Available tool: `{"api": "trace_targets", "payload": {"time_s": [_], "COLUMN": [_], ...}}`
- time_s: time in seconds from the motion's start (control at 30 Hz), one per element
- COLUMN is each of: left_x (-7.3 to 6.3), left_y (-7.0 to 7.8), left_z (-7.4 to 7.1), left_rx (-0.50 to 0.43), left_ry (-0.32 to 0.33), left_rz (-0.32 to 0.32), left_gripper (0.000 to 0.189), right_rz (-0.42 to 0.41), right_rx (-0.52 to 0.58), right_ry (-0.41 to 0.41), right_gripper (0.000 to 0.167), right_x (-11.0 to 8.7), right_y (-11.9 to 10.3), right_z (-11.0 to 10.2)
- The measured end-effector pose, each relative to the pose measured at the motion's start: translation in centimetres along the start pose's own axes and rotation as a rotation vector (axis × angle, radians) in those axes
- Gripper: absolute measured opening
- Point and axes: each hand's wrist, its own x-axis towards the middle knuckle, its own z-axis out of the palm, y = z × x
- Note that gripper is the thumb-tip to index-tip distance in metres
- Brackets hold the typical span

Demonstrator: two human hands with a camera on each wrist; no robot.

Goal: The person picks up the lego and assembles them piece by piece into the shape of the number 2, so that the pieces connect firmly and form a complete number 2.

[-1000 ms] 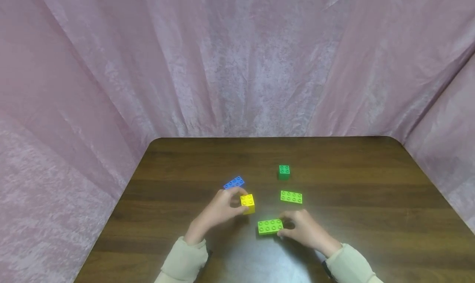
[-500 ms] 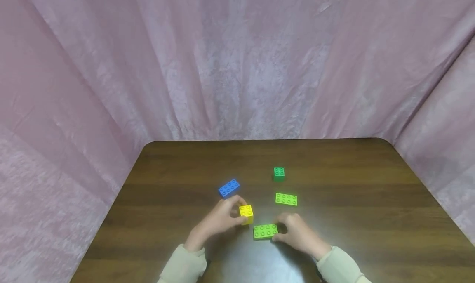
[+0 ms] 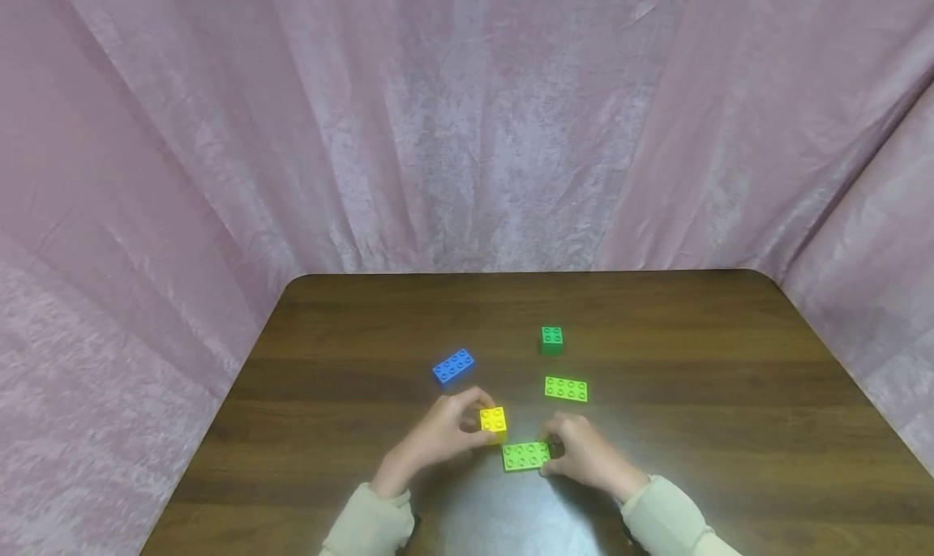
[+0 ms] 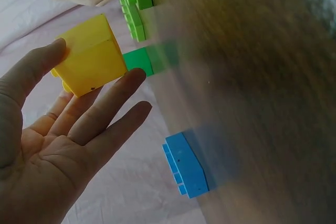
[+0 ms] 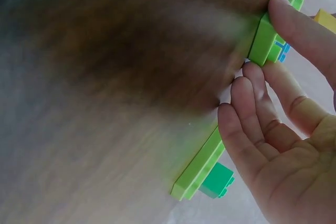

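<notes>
Between the thumb and fingers of my left hand [image 3: 440, 430] is a yellow two-by-two toy brick [image 3: 493, 424], studs up in the head view. In the left wrist view the yellow brick [image 4: 89, 56] shows above the table surface, pinched by thumb and fingertips. My right hand [image 3: 587, 455] pinches the right end of a lime green two-by-four brick [image 3: 524, 456], which lies low at the table. The yellow brick is just behind and left of that lime brick. In the right wrist view, the thumb and fingers grip the lime brick [image 5: 262, 43] from both sides.
Farther back on the brown wooden table [image 3: 657, 337] lie a blue two-by-four brick [image 3: 453, 366] at left, a second lime green two-by-four brick [image 3: 566, 389] and a dark green two-by-two brick [image 3: 551, 340]. A pink curtain [image 3: 467, 118] hangs behind the table.
The left hand has brought the yellow brick closer to the lime brick's left end. The right hand keeps its pinch on the lime brick. The head view has shifted slightly.
</notes>
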Motion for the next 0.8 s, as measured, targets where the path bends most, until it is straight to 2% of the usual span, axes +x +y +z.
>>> {"api": "trace_targets", "payload": {"time_s": [0.33,0.53,0.8], "left_x": [0.1,0.1,0.0], "left_y": [0.2,0.5,0.4], "left_z": [0.4,1.0,2.0], "left_rx": [0.080,0.079,0.083], "left_ry": [0.042,0.017,0.015], "left_rz": [0.024,0.004,-0.011], "left_gripper": [0.034,0.035,0.033], "right_rz": [0.008,0.056,0.067], "right_rx": [0.011,0.034,0.056], "right_ry": [0.015,-0.007,-0.025], "right_gripper": [0.032,0.032,0.032], "right_x": [0.5,0.5,0.2], "right_y": [0.2,0.2,0.0], "right_z": [0.0,-0.1,-0.1]}}
